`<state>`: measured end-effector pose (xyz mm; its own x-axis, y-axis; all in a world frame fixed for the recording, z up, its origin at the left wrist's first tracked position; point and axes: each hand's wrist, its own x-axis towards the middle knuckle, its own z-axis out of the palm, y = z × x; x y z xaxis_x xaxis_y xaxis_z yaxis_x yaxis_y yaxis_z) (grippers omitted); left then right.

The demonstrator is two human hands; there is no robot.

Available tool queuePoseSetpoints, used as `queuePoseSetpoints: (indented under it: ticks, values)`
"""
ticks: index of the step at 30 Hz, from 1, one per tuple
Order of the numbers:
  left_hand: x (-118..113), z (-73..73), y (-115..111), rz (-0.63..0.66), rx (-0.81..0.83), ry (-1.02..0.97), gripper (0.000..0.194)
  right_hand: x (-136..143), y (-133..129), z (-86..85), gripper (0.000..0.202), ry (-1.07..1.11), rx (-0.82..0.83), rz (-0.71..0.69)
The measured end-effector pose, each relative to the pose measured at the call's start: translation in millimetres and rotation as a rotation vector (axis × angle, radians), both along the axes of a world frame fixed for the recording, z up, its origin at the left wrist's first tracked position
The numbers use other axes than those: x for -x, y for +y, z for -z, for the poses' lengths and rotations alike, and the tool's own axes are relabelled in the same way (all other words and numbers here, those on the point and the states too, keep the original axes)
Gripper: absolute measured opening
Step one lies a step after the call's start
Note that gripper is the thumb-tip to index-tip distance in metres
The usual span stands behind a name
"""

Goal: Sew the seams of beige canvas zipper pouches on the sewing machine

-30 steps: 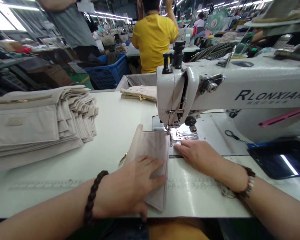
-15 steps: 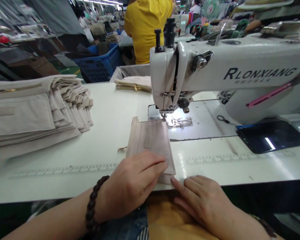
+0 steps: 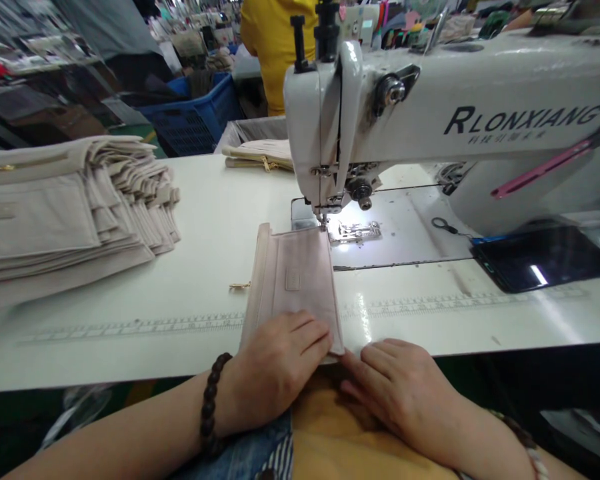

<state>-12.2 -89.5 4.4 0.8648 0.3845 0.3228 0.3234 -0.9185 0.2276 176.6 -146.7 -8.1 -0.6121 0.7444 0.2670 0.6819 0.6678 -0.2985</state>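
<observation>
Left hand (image 3: 280, 367) lies over the beige pouch (image 3: 310, 300), thumb hidden, so whether it pinches can't be judged; right hand (image 3: 400, 380) just touches the near corner by index finger, thumb apart, nothing clenched. And the pouch's far right corner sits at the presser foot (image 3: 323, 220): guiding an edge, it seems, and the next move calls for straight, steady feeding! Biggest first: white worktable (image 3: 205, 220), then sewing machine (image 3: 430, 100), blue crate (image 3: 195, 120) beyond, pouch stack (image 3: 45, 227) at left, dark touchscreen (image 3: 545, 257), tiny zip pull (image 3: 240, 287).
</observation>
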Motion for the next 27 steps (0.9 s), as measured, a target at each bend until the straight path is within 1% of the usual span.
queuePoseSetpoints:
  ticks: [3,8,13,16,20,27]
  values:
    - [-0.2,-3.1,0.2,0.017,-0.013,-0.015,0.028,-0.9,0.0,1.9,0.017,-0.010,0.020,-0.008]
    - [0.1,-6.7,-0.3,0.031,-0.003,-0.104,0.022,-0.8,1.0,3.2,0.019,0.007,0.034,-0.017]
    - [-3.6,-4.2,0.2,0.038,-0.042,-0.069,0.037,-1.3,0.5,3.0,0.016,-0.007,0.001,-0.013]
    - [-4.8,-4.2,1.6,0.052,-0.078,-0.047,0.040,-1.3,0.4,2.9,0.017,0.000,-0.018,-0.011]
    - [-3.4,-6.5,2.3,0.074,-0.126,0.018,0.040,-1.2,1.3,1.9,0.019,0.010,-0.030,-0.020]
    - [-5.7,-13.0,-4.0,0.125,-0.161,0.248,0.025,-2.2,2.0,1.4,0.017,0.023,0.004,-0.042]
